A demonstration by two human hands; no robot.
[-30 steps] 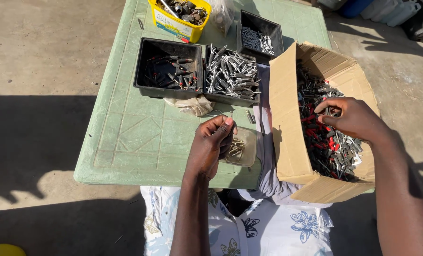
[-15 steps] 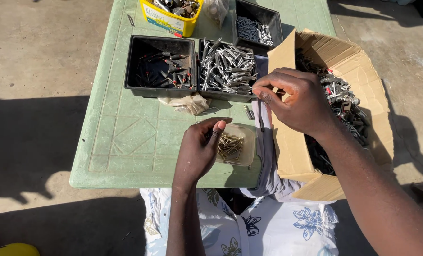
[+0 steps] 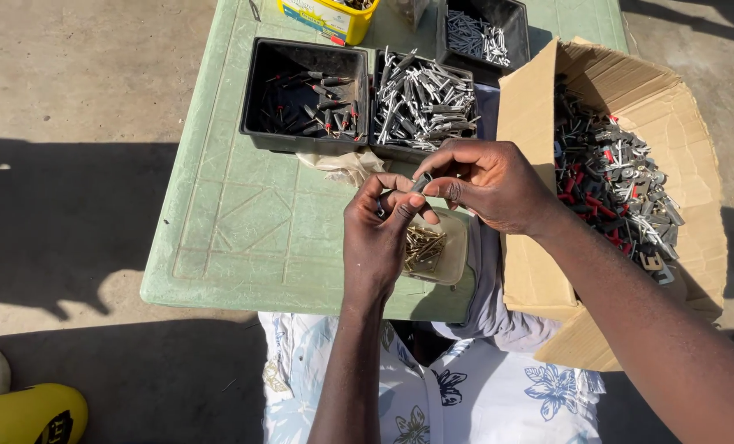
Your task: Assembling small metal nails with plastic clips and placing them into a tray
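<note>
While pinched between both sets of fingertips, small dark metal piece point(image 3: 421, 182) held just above shallow tray of brass pins point(image 3: 429, 249), long axis tilted up-right. Left hand point(image 3: 381, 234) closed on lower end, right hand point(image 3: 488, 182) nipping upper end. Beyond tray: black bin of silver parts point(image 3: 423, 103), black bin of dark parts point(image 3: 305, 97). Right of tray: cardboard box of mixed pieces point(image 3: 618, 177). Nothing between hands.

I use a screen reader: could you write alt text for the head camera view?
Two hands meet over a green table: the right hand and left hand pinch a small dark part between their fingertips. Beneath them sits a small tub of brass screws; behind are black trays of metal pieces, and a cardboard box of parts stands on the right.
</note>
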